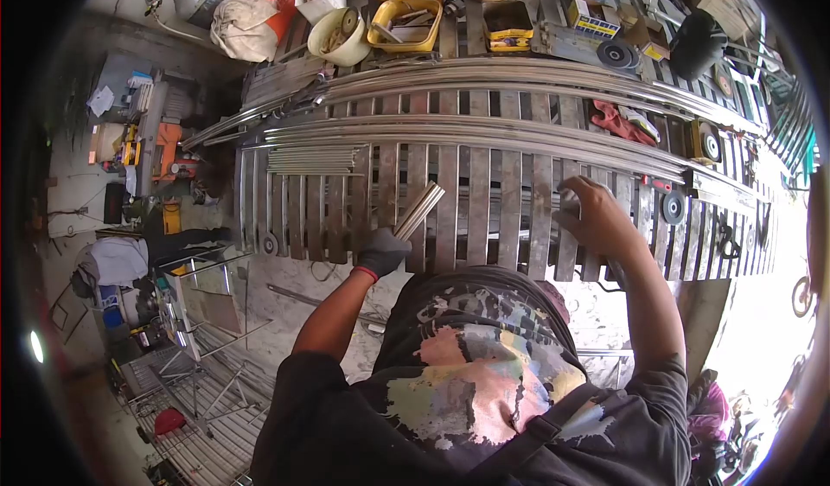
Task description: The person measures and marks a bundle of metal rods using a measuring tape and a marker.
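My left hand point(382, 252), in a dark glove with a red cuff, is closed around a small bundle of short metal rods point(421, 210). The rods tilt up and to the right above the slatted metal table point(447, 227). My right hand point(596, 214) is bare and hovers over the slats farther right. Its fingers are bent, with a gap between thumb and forefinger and nothing clearly held there. A row of similar short rods point(313, 160) lies flat on the table, up and left of my left hand.
Long metal rods point(484, 130) stretch across the table beyond my hands. At the back stand a yellow tub point(404, 26) of parts and a pale bucket point(340, 41). To the right lie a grinding disc point(673, 207), a red cloth point(621, 123) and an angle grinder point(707, 144).
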Demonstrator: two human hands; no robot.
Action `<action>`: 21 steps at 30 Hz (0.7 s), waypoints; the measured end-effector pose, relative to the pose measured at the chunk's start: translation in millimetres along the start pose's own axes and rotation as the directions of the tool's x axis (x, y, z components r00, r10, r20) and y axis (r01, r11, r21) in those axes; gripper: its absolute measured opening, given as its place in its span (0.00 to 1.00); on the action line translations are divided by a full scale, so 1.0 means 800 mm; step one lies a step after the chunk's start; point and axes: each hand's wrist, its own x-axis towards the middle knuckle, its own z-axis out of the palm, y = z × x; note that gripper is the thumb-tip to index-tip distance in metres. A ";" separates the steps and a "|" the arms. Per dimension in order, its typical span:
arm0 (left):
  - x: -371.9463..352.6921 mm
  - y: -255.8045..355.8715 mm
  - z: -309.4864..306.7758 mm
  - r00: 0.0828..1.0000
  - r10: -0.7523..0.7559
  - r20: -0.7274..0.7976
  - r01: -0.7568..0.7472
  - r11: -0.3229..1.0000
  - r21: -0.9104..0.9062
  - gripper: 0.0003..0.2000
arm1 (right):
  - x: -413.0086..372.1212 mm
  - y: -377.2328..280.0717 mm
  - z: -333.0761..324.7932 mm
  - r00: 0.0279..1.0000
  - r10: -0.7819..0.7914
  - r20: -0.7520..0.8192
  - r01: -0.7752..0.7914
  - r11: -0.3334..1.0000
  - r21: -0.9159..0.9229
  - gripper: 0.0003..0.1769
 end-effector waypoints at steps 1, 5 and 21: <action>0.003 -0.005 -0.003 0.998 -0.051 0.036 0.053 0.998 -0.043 0.19 | 0.022 -0.011 0.005 0.999 -0.043 -0.023 0.043 0.999 0.003 0.25; 0.013 -0.024 -0.011 0.993 0.111 0.025 -0.111 0.994 0.008 0.20 | 0.144 -0.053 0.020 0.958 -0.264 -0.111 0.264 0.964 -0.013 0.23; 0.009 -0.026 -0.011 0.992 0.074 -0.106 -0.088 0.987 -0.134 0.22 | 0.747 -0.125 0.103 0.977 -0.215 -0.004 0.144 0.668 -0.730 0.22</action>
